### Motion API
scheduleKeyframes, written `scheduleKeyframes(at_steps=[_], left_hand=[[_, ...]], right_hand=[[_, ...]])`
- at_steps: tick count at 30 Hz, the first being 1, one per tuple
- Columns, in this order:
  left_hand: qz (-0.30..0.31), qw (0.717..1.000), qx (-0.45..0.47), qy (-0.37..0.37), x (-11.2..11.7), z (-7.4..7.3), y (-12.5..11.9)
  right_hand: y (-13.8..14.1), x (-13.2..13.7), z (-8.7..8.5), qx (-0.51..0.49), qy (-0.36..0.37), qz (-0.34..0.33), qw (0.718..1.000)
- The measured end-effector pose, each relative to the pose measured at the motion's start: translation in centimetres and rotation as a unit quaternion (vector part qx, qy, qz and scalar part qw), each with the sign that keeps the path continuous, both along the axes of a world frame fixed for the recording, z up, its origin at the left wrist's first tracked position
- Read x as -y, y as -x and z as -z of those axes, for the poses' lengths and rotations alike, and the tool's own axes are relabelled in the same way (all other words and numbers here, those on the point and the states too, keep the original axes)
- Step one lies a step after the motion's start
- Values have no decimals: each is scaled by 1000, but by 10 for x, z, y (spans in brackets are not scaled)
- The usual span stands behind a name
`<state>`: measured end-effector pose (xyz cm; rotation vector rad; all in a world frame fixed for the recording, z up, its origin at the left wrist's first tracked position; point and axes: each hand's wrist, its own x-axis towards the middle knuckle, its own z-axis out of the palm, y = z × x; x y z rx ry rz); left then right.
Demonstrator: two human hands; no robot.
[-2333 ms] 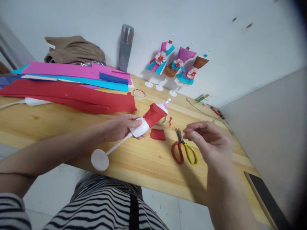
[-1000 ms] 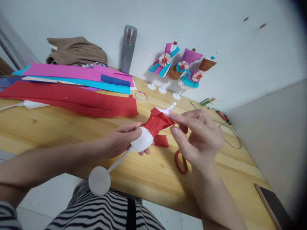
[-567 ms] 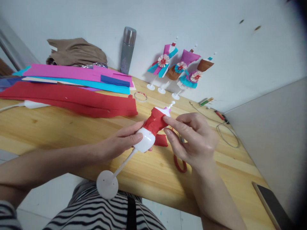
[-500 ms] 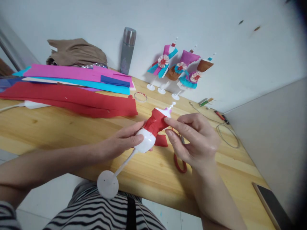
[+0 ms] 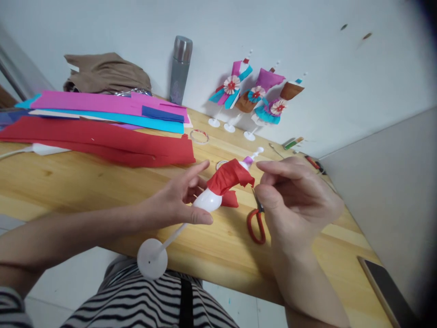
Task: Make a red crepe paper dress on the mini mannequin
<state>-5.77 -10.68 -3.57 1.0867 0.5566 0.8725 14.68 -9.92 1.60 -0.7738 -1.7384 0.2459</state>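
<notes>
A small white mannequin [image 5: 206, 200] on a stand leans to the upper right, a crumpled band of red crepe paper [image 5: 228, 175] wrapped round its torso. My left hand [image 5: 180, 196] holds it loosely at the hips, thumb in front, index finger stretched out behind. The mannequin's round base [image 5: 152, 258] hangs over my lap. Just right of the red paper is my right hand [image 5: 293, 196], its thumb and index finger apart with nothing visible between them. Red-handled scissors [image 5: 256, 225] lie below, partly hidden by that hand. A red paper scrap [image 5: 230, 199] lies behind the mannequin.
Red [image 5: 136, 148] and pink paper strips [image 5: 95, 101] are piled at the left. A flask [image 5: 180, 70], a brown cloth [image 5: 109, 70] and several dressed mannequins [image 5: 230, 89] stand or lie by the wall. A phone [image 5: 385, 287] lies at the right edge.
My right fingers have come off the red paper and moved right, spreading apart. The mannequin has turned and tilted further right. My left hand has loosened, its index finger now raised.
</notes>
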Motion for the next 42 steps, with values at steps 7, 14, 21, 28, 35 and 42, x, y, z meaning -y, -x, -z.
scheduleKeyframes(at_steps=[7, 14, 21, 28, 35, 42], left_hand=[[-18, 998, -33, -49, 3, 2, -1], [12, 999, -27, -41, 1, 7, -2], [69, 998, 6, 4, -3, 12, 0], [109, 993, 41, 20, -16, 26, 4], [53, 992, 89, 76, -25, 32, 1], [18, 978, 140, 151, -30, 42, 4]], right_hand=[[-2, 2, -4, 47, 1, 43, 998], [-4, -2, -2, 74, -8, 66, 995], [-9, -9, 0, 127, -64, 59, 988], [-13, -10, 0, 57, -17, 53, 997], [-60, -18, 8, 70, 130, 173, 974], [-128, 10, 90, 416, 383, 327, 757]])
